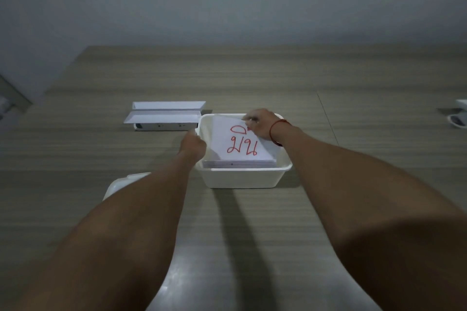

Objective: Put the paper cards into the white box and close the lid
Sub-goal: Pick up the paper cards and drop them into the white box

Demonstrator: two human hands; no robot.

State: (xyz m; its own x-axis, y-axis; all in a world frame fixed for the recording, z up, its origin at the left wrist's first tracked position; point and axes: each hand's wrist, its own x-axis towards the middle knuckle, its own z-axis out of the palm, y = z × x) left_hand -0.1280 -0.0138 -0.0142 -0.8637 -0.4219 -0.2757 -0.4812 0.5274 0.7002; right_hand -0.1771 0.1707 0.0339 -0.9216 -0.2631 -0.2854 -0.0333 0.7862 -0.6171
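Observation:
The white box (242, 179) stands open in the middle of the wooden table. A stack of white paper cards (240, 145) lies inside it, tilted, the top card marked with red handwriting. My right hand (260, 124) rests on the far right corner of the top card, fingers pinched on its edge. My left hand (193, 144) grips the box's left rim. The white lid (121, 184) lies flat on the table to the left of the box, partly hidden under my left forearm.
Two long white trays (164, 115) lie side by side behind and left of the box. A small white object (458, 116) sits at the table's far right edge. A grey wall rises behind the table.

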